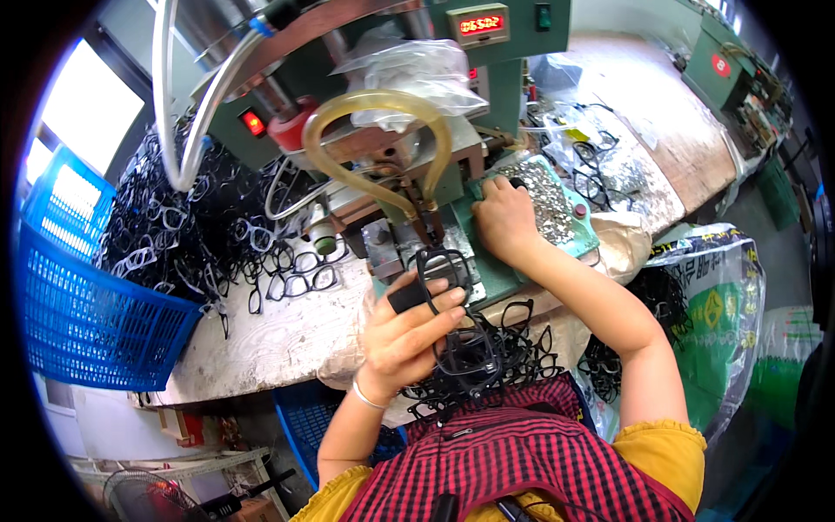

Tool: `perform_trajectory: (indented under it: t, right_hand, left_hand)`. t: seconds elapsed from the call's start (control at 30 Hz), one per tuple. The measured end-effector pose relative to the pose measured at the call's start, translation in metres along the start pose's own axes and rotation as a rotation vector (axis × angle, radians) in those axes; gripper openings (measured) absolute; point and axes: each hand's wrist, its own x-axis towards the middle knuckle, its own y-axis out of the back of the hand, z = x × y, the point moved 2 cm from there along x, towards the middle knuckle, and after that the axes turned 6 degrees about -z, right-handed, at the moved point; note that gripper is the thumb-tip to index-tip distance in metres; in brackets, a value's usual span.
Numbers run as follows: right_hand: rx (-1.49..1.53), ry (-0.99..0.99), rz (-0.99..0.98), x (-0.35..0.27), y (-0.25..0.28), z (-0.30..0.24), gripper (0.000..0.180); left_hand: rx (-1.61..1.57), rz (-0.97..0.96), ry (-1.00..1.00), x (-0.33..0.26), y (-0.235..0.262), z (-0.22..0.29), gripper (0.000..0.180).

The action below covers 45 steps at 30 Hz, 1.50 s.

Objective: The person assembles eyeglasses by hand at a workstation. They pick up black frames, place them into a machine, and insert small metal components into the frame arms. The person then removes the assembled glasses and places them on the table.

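Observation:
My left hand [409, 326] grips a black eyeglass frame [444, 271] and holds it up against the jig of a green bench machine [409, 130]. A black sleeve covers one finger, and more black frames [474, 352] hang beneath that hand. My right hand [503, 219] rests fingers-down in a green tray [584, 237] filled with small silvery metal parts [544, 196], just right of the jig. Whether it pinches a part is hidden. A heap of black frames [513, 348] lies in my lap on a red checked apron.
A blue plastic basket [83, 313] tipped on the left spills black frames [200, 226] over the white bench. Clear and yellowish hoses [383, 113] loop from the machine. More frames [596, 165] lie at the back right. A printed green-and-white sack [722, 304] stands at right.

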Motion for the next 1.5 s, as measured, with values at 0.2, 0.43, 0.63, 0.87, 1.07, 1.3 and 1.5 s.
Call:
perform_trajectory:
  t: [0.2, 0.43, 0.63, 0.87, 1.07, 1.3, 1.5]
  right_hand:
    - [0.118, -0.037, 0.029, -0.004, 0.005, -0.004, 0.007]
    - [1.034, -0.397, 0.022, -0.025, 0.036, 0.025, 0.014]
    - [0.816, -0.329, 0.364, -0.047, 0.040, 0.035, 0.012]
    - [0.906, -0.482, 0.299, -0.098, 0.046, 0.042, 0.013]
    - [1.023, -0.030, 0.357, -0.031, 0.084, -0.019, 0.015]
    - [1.516, -0.254, 0.286, -0.029, 0.063, -0.051, 0.046]
    - [1.845, -0.302, 0.205, -0.025, 0.089, -0.073, 0.052]
  left_hand:
    - [0.283, 0.438, 0.051, -0.079, 0.007, 0.034, 0.037]
    - [0.597, 0.671, 0.653, -0.064, 0.120, -0.039, 0.013]
    - [0.810, 0.021, 1.443, -0.186, 0.101, -0.211, 0.028]
    - [0.279, 0.105, 1.427, -0.208, 0.086, -0.201, 0.040]
    - [0.689, -0.228, 1.423, -0.179, 0.078, -0.192, 0.053]
    - [0.572, -0.050, 1.456, -0.179, 0.068, -0.179, 0.063]
    - [0.737, -0.309, 1.367, -0.172, 0.069, -0.191, 0.056]
